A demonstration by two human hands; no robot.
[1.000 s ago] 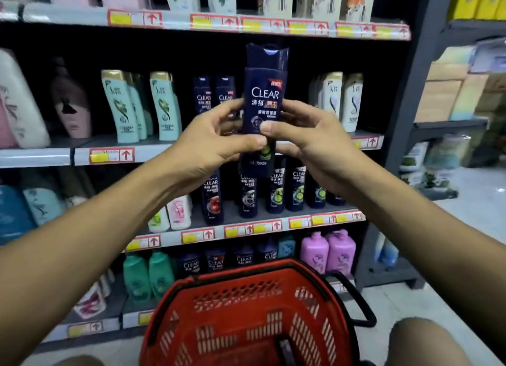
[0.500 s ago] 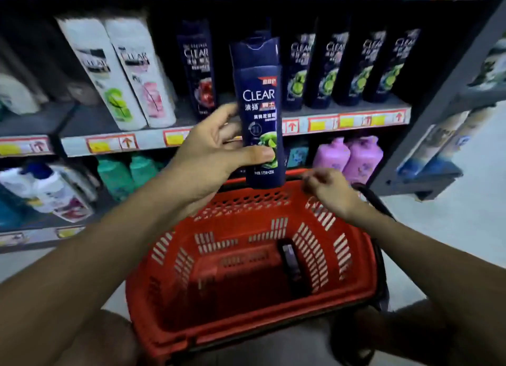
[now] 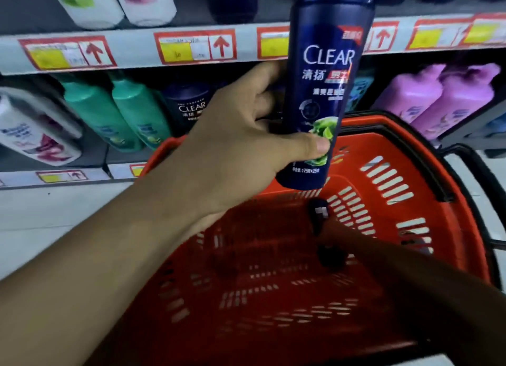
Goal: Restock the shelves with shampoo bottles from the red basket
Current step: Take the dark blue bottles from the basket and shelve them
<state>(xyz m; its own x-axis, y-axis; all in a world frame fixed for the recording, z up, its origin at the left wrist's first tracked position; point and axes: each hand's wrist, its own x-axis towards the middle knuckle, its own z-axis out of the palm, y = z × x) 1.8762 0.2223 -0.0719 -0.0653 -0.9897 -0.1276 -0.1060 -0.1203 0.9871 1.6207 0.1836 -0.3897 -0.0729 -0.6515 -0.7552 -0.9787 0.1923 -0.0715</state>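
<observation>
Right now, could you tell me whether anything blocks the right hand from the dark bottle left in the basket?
Nothing visible does: the right hand is already at the dark bottle on the red basket floor.

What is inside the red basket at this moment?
Inside the red basket, the right hand reaches down to a dark bottle at the bottom. The left hand and its CLEAR bottle cover the far-left inside.
</observation>
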